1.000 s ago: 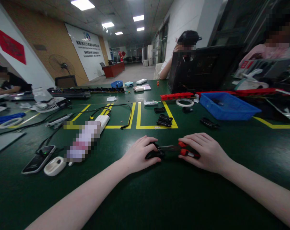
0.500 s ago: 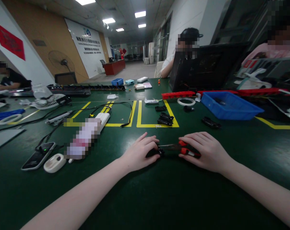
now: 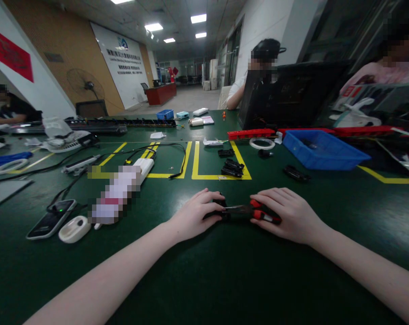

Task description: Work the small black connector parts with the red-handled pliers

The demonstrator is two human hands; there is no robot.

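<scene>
Near the middle of the green table (image 3: pixel 204 271), my left hand (image 3: pixel 198 214) is closed around a small black plastic part (image 3: pixel 219 201); the fingers hide most of it. My right hand (image 3: pixel 288 215) grips the red and black handles of a pair of pliers (image 3: pixel 241 209). The jaws point left and reach the black part at my left fingertips. Whether they clamp it, I cannot tell. Farther back, similar black parts (image 3: pixel 232 168) lie beside yellow tape, and another black piece (image 3: pixel 296 173) lies to the right.
A blue bin (image 3: pixel 326 153) stands at the right, with a white ring (image 3: pixel 261 143) beside it. To the left are a phone-like device (image 3: pixel 52 220), a white case (image 3: pixel 74 229), a blurred-out long item and black cables (image 3: pixel 184 158). A person (image 3: pixel 236 95) sits behind a black case (image 3: pixel 292 95).
My left hand has turned slightly, and more of the black part shows above its fingers. The pliers have shifted a little left, their jaws now meeting the part. The view has moved slightly.
</scene>
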